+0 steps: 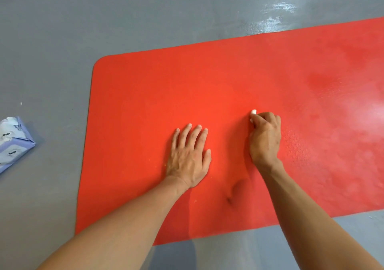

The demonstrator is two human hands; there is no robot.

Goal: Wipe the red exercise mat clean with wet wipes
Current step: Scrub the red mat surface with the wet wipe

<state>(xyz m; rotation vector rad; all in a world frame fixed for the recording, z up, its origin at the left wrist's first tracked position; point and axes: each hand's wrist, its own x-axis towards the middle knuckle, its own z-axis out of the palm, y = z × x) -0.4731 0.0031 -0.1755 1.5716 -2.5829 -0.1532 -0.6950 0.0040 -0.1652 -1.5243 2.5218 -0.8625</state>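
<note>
The red exercise mat lies flat on the grey floor and runs off the right edge of the view. My left hand rests palm down on the mat with straight fingers. Just to its right, my right hand curls its fingers round a bunched white wet wipe and holds it against the mat. Only a small white tip of the wipe shows past the fingers. The mat's right part looks glossy and damp.
A pale blue pack of wet wipes lies on the grey floor at the left edge, well away from the mat. A small dark dent marks the mat near my right forearm.
</note>
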